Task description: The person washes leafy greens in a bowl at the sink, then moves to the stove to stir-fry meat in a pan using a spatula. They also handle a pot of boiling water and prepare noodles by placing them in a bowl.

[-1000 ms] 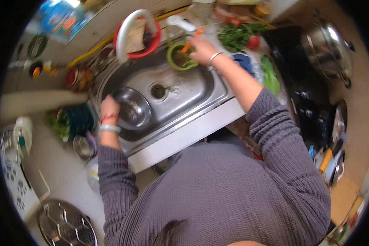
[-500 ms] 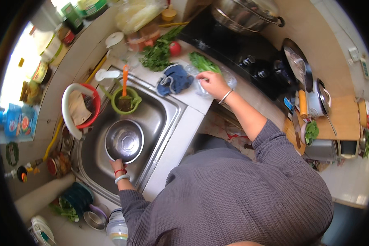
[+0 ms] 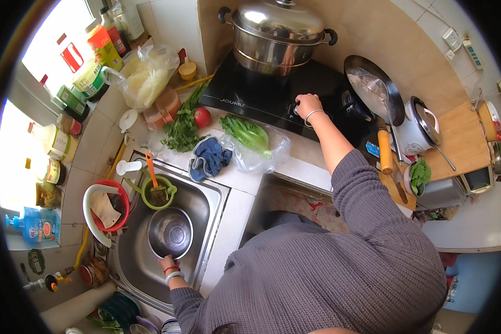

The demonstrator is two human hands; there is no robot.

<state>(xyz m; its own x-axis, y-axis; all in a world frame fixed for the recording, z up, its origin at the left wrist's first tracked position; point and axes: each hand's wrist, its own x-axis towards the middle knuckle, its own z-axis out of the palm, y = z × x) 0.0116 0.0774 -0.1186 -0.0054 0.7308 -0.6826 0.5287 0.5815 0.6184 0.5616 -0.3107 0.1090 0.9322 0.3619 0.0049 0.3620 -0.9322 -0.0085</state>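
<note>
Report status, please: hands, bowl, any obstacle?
Left hand holding steel bowl in sink. Right hand at black stove. Green container close beside bowl.

Bowl [image 3: 171, 232] — silver-grey; stove [image 3: 250, 92] — black; red tomato [image 3: 202, 117]

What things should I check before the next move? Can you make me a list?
1. Left hand on the steel bowl: ok, at its rim.
2. Right hand at the stove knob: ok, though its grip is unclear.
3. Lid on the big pot: ok.
4. Stove on or off: cannot tell.
5. Plastic bag well away from the stove: not ok, it lies close beside it.
</note>
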